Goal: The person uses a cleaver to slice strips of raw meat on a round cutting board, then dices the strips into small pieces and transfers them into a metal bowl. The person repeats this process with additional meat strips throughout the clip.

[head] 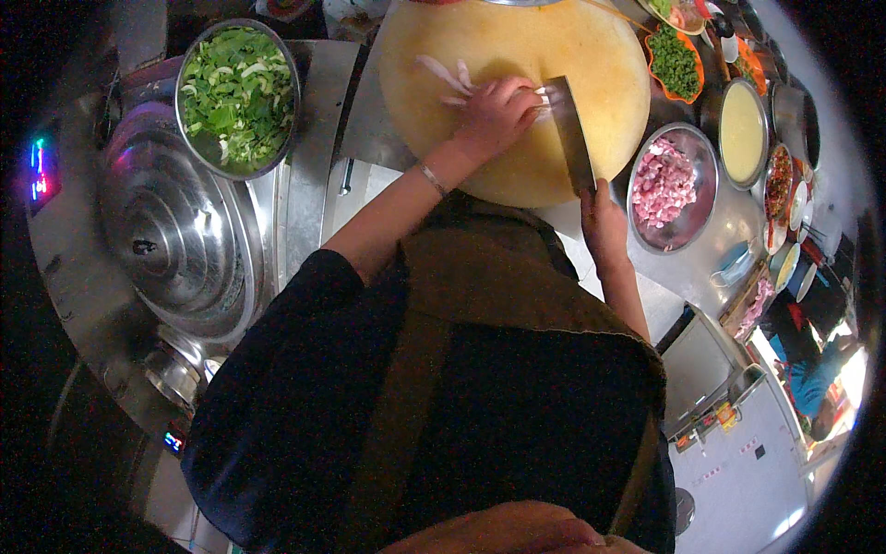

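Observation:
On the round yellowish chopping board, my left hand presses down with curled fingers on pale strips of raw meat. Several strip ends stick out to the left of the hand. My right hand grips the handle of a cleaver, with its blade running away from me. The blade stands close to the left fingertips, beside a piece of the pale meat. Part of the strips is hidden under the left hand.
A metal bowl of chopped greens stands left, above a large domed metal lid. To the right are a metal bowl of diced pink meat, pale yellow liquid in a bowl, chopped herbs and a face mask.

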Demonstrator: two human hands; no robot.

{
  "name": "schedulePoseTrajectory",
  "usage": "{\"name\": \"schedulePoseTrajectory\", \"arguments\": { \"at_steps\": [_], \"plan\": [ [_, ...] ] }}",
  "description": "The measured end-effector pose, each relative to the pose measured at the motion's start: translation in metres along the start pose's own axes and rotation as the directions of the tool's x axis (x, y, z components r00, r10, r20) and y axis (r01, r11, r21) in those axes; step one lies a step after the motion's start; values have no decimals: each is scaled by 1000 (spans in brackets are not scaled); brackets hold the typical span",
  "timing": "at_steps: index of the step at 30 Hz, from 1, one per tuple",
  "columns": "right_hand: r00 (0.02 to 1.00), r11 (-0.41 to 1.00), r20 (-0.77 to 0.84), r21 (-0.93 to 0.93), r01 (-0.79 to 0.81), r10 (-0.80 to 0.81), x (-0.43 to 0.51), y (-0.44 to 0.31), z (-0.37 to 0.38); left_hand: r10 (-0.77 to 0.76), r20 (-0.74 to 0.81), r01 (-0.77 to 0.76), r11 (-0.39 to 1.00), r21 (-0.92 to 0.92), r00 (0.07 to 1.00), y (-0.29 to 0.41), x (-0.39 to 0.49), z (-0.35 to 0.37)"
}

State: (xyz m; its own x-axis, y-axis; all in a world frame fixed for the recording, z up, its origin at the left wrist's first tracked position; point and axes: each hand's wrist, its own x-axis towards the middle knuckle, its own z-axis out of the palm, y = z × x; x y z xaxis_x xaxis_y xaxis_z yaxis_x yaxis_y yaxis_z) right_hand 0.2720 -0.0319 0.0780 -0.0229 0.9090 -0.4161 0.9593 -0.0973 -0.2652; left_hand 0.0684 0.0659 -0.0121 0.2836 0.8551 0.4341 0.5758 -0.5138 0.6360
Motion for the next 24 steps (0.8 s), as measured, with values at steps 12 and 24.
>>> {"name": "schedulePoseTrajectory", "arguments": {
  "at_steps": [12, 24],
  "plan": [
    [997, 999, 67, 28, 38, -40, -1, -10, -13, 6, 83, -9, 1000, 29, 997, 3, 1, 1],
    [990, 997, 139, 75, -13, 2, 24, -22, -12, -45, 158, 43, 999, 15, 986, 0, 1, 5]
  ]
}}
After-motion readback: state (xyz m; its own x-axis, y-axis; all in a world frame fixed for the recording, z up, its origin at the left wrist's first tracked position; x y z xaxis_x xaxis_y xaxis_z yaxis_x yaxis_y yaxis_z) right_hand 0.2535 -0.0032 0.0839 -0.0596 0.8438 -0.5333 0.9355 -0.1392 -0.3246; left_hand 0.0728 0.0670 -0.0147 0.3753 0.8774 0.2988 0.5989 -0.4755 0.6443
